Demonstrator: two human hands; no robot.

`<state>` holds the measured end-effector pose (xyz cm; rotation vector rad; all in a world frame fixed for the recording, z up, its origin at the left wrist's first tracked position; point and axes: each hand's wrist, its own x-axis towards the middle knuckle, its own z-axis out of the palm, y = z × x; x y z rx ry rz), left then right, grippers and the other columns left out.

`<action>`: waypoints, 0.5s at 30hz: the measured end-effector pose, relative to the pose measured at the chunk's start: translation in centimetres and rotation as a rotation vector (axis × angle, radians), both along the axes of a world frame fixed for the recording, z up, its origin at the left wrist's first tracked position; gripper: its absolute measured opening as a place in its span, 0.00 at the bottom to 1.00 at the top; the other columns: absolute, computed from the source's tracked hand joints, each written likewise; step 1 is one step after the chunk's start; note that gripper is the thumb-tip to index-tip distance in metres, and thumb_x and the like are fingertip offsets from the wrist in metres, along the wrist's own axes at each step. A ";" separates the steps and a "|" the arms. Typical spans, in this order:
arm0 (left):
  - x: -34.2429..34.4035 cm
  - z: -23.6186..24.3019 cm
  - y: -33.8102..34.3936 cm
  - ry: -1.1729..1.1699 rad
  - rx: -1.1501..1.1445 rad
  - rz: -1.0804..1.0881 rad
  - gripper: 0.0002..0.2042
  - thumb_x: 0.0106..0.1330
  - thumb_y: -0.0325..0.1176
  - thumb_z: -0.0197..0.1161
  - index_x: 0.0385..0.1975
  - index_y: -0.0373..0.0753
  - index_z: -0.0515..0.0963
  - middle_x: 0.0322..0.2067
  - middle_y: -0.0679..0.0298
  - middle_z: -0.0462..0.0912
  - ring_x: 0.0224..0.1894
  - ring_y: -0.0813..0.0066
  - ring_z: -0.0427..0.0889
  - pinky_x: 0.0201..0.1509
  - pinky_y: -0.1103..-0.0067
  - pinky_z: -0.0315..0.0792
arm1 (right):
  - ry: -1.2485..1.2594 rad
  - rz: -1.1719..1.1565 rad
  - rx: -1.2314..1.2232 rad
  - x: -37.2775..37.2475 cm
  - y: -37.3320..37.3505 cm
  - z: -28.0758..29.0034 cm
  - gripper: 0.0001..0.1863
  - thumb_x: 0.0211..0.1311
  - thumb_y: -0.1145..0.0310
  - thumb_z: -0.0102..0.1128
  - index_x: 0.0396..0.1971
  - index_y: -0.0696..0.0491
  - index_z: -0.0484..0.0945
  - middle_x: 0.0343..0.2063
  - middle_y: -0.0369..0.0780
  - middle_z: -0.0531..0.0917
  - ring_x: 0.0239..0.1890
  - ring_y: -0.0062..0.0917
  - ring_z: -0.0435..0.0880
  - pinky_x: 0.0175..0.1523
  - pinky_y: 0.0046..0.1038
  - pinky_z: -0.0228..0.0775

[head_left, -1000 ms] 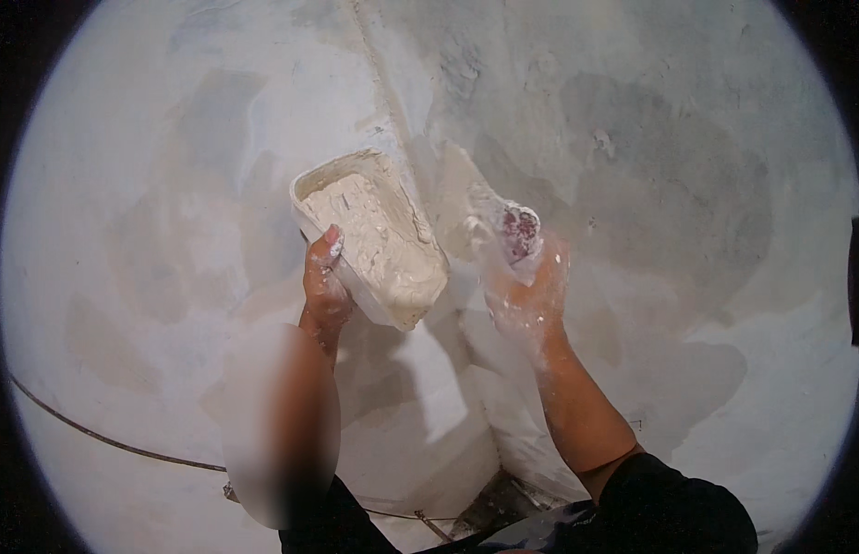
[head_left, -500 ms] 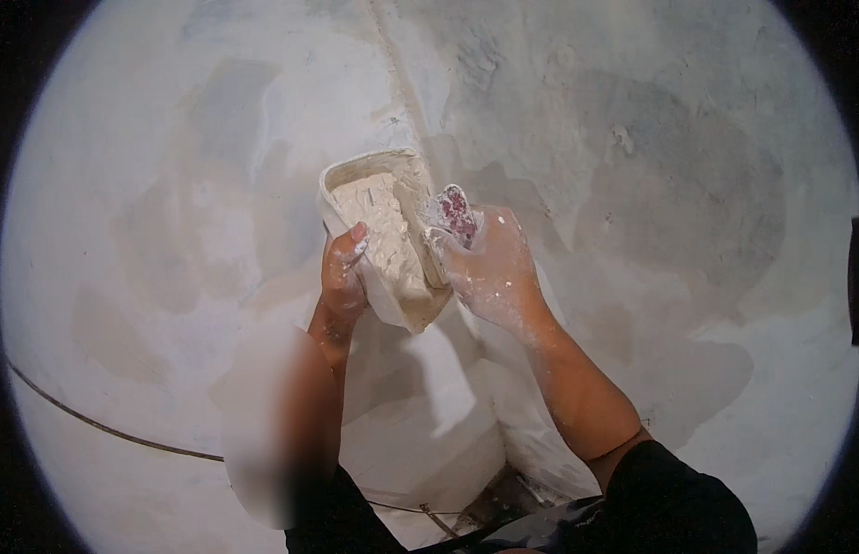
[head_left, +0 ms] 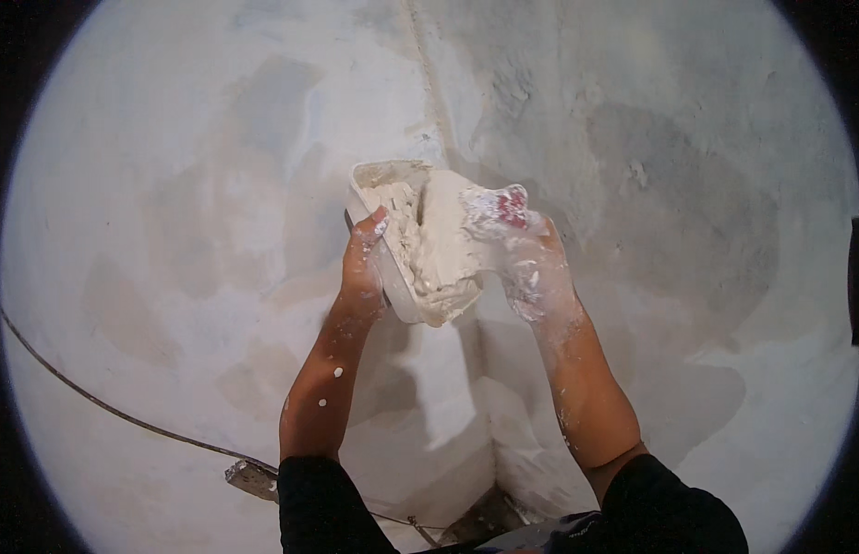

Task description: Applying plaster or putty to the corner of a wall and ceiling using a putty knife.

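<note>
My left hand (head_left: 363,265) grips the left side of a pale oblong plastic tub (head_left: 399,284), its thumb over the rim. Thick cream plaster (head_left: 401,205) fills much of the tub. In my right hand (head_left: 543,277) is a putty knife (head_left: 505,207) with a reddish handle smeared white. Its wide blade, coated in plaster, lies flat over the tub's right side and hides that part of the rim. Both hands are spotted with plaster, the right one more heavily.
Patchy grey-white plastered walls (head_left: 688,212) surround me, meeting at a vertical corner line (head_left: 431,83) beyond the tub. A thin dark cable (head_left: 115,411) sags across the lower left, near a small plaster-stained block (head_left: 252,479).
The putty knife has turned from steeply tilted in the tub to flat, its plaster-covered blade now facing up. My right hand has moved rightward; the tub sits slightly farther right in view.
</note>
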<state>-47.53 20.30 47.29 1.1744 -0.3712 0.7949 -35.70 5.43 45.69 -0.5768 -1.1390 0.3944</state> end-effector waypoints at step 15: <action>-0.4 1.3 -2.2 0.155 0.013 0.181 0.27 0.62 0.46 0.52 0.56 0.36 0.61 0.48 0.59 0.71 0.51 0.67 0.71 0.56 0.72 0.64 | 0.532 0.607 0.146 1.0 -1.0 1.7 0.13 0.55 0.69 0.57 0.39 0.58 0.75 0.33 0.41 0.80 0.30 0.22 0.79 0.34 0.22 0.71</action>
